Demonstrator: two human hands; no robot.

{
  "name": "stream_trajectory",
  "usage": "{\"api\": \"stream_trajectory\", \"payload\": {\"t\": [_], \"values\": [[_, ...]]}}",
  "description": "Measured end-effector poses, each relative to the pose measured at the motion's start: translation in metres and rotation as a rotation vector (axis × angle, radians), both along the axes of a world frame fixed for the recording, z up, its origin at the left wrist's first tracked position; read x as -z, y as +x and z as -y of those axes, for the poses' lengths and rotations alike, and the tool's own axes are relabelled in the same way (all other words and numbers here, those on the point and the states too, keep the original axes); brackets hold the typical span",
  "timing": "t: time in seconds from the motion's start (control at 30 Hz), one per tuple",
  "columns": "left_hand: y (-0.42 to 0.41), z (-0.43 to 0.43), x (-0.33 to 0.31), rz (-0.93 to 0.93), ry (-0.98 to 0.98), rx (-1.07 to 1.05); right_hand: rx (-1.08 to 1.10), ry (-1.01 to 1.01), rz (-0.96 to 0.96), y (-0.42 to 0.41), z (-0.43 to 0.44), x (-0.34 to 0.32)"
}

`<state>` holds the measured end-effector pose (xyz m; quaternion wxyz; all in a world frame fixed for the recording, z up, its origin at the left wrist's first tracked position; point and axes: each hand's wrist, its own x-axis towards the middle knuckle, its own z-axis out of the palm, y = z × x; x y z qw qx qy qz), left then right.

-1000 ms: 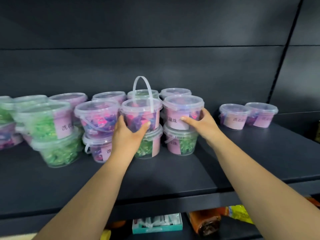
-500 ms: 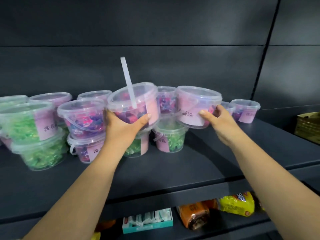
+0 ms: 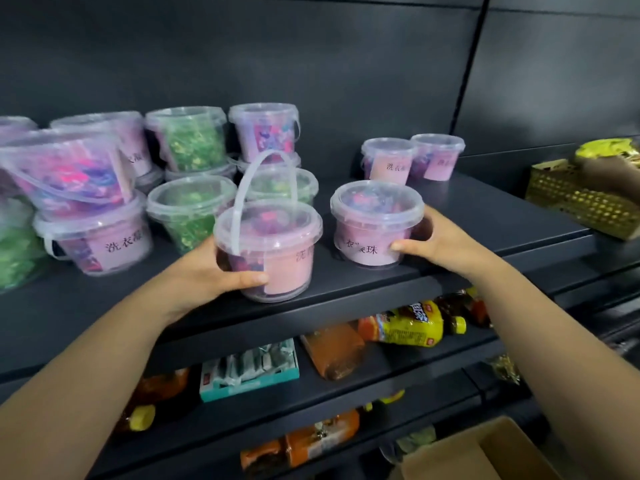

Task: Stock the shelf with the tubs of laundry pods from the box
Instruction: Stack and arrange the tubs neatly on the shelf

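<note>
Two upright pink-labelled tubs (image 3: 268, 249) (image 3: 376, 226) on shelf (image 3: 346, 282)

left hand (image 3: 204, 275) grips handled tub (image 3: 268, 251) at shelf (image 3: 485, 233) front | right hand (image 3: 440, 242) grips second tub (image 3: 375, 225) | cardboard box (image 3: 485, 455) lower right

Dark grey panelled backing (image 3: 346, 64) runs behind the shelving, split by a vertical seam (image 3: 476, 64) toward the right. The matte dark shelf boards (image 3: 346, 289) step down in tiers, with a lower shelf (image 3: 381, 372) carrying bottles and packets. A gold perforated basket (image 3: 581, 202) sits at the far right. Soft, even light falls from above, leaving the lower tiers dim.
</note>
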<state>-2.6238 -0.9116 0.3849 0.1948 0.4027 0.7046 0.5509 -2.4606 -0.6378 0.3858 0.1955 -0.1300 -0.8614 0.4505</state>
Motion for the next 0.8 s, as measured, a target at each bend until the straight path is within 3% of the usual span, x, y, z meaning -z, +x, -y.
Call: {"api": "stream_trajectory", "payload": {"t": [0.07, 0.2, 0.3, 0.37, 0.53, 0.63, 0.7, 0.8], "values": [[0.000, 0.009, 0.001, 0.004, -0.039, 0.030, 0.054, 0.060, -0.050, 0.005, 0.006, -0.002], [0.007, 0.019, -0.003, 0.146, 0.061, -0.085, 0.090, 0.540, -0.169, 0.001, 0.028, -0.017], [0.016, 0.010, -0.015, 0.067, 0.069, -0.215, 0.035, 0.786, -0.176, -0.016, 0.033, -0.025], [0.020, 0.002, -0.020, 0.031, 0.049, -0.267, 0.029, 0.842, -0.143, -0.021, 0.029, -0.023], [0.009, -0.003, -0.015, 0.221, 0.271, -0.385, 0.077, 0.731, -0.045, -0.003, 0.018, -0.027], [0.001, 0.002, -0.012, 0.280, 0.326, -0.425, -0.012, 0.495, 0.016, 0.008, 0.016, -0.037], [-0.001, 0.006, -0.008, 0.193, 0.285, -0.480, 0.012, 0.293, -0.022, 0.009, 0.018, -0.034], [0.005, 0.008, -0.004, 0.068, 0.159, -0.475, 0.137, 0.214, -0.109, 0.003, 0.020, -0.020]]}}
